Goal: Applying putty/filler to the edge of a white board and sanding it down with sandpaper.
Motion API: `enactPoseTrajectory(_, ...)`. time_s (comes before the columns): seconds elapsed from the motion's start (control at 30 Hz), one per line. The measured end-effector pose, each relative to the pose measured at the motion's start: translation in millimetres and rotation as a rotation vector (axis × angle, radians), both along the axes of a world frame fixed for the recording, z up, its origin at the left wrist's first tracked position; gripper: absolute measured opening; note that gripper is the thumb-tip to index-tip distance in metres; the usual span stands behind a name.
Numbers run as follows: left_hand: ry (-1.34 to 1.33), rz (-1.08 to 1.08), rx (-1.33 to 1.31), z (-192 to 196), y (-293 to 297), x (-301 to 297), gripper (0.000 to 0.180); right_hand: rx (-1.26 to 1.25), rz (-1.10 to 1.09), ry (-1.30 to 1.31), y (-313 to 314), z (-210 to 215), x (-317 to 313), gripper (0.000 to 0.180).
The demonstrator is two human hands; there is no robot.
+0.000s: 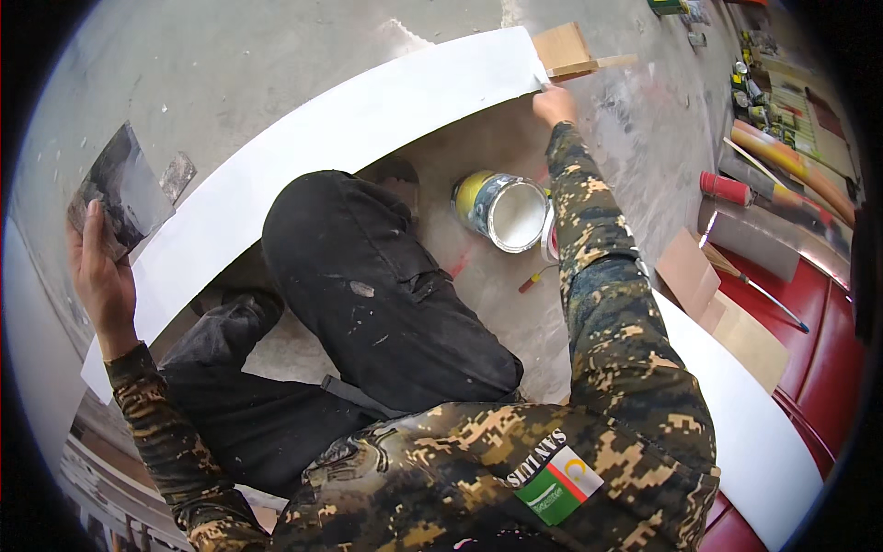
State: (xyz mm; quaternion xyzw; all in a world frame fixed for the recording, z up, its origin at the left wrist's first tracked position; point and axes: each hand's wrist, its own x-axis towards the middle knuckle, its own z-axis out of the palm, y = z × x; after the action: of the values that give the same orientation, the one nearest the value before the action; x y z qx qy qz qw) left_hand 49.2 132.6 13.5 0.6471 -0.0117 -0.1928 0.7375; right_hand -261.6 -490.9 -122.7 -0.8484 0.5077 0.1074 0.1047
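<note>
Left hand (101,271): thumb and fingers pinching a thin, smeared sheet (133,179) at its near edge. Right hand (556,106): closed, apparently on a small scraper (541,80), at the right end of the white board (276,156) beyond the knee (317,202). Board probably stiff, fairly light; grip by edges.

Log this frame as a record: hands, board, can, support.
left hand: holding a grey-and-black flat sheet
right hand: at the right end of the white board; held item too small to identify
can: open, white inside, between dark trousers and right sleeve
wooden block: by the board's right end
</note>
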Motion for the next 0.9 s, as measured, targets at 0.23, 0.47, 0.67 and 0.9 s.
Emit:
enactPoseTrajectory(0.23,-0.093,-0.061,0.13,1.4,5.6,1.4,0.035,0.031,0.104,-0.003,179.6,5.1,51.4,0.045)
enactPoseTrajectory(0.47,-0.07,-0.041,0.027,3.8,-9.5,-1.5,0.034,0.377,0.284,-0.133,239.2,17.5,51.5,0.047)
enactPoseTrajectory(0.67,-0.018,-0.091,-0.004,2.9,-5.9,0.5,0.033,-0.199,0.287,-0.316,212.6,-17.5,29.4,0.051)
enactPoseTrajectory(0.9,0.006,-0.025,-0.047,-3.0,4.3,4.8,0.035,0.02,0.059,-0.329,202.2,8.5,9.6,0.048)
